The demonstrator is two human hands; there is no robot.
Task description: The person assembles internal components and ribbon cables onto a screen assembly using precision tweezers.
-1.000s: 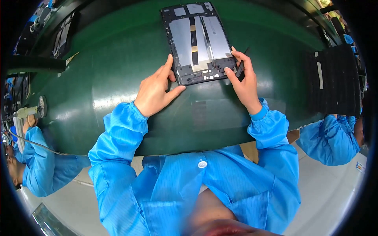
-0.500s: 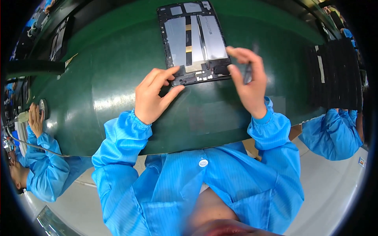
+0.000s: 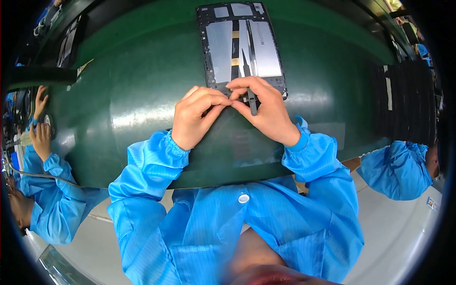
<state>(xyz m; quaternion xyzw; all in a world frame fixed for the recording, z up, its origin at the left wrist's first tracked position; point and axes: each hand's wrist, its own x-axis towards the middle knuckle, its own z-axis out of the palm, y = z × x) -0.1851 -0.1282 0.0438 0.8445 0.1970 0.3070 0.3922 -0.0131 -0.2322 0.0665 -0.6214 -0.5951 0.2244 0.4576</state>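
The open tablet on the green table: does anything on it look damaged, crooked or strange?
Nothing visible on the open tablet stands out as damaged or crooked. Its inside is exposed, and the left hand and right hand hide part of its near edge, so I cannot judge there.

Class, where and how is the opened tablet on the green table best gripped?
Grip the tablet, I'd judge, by its two long edges, from left and right: it lies flat, those sides look mostly free, and the left hand and right hand come together at its near edge.
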